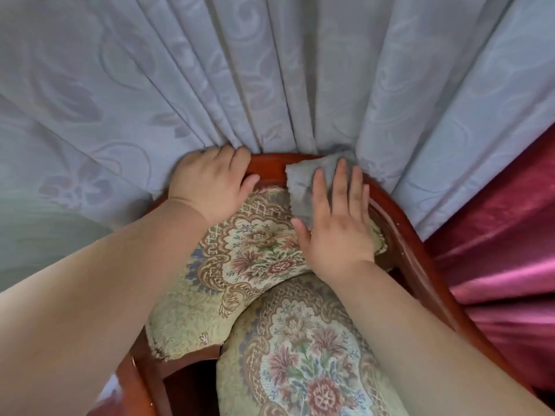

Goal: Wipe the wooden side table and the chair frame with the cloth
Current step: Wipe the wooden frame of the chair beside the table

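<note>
A pale blue-grey patterned curtain [180,70] hangs in folds right behind the chair, touching its back. That probably explains why both hands work from the front and top.

The left hand [210,181] grips the left part of the chair frame [267,166]. Its fingers are curled over the far edge of the red-brown top rail and the thumb lies on the near side. This looks like a bracing hold, to steady the chair and the leaning body while the other hand wipes.

The rail runs left to right as an arch. On the right it bends down and comes toward the person as the arm of the chair.

The grey cloth [303,187] lies across the rail just right of its middle. Its long axis runs across the rail, away from the person. The far end is bunched against the curtain, and the near end hangs onto the floral back cushion [255,250].

The right hand [336,223] lies flat on the cloth. Its fingers are straight, slightly spread and point toward the curtain, pressing the cloth onto the wood, and a flat palm likely covers more rail with each stroke.

Below, the floral seat cushion [300,355] fills the frame. Shiny magenta fabric [504,235] hangs at the far right. The side table is not in view.
</note>
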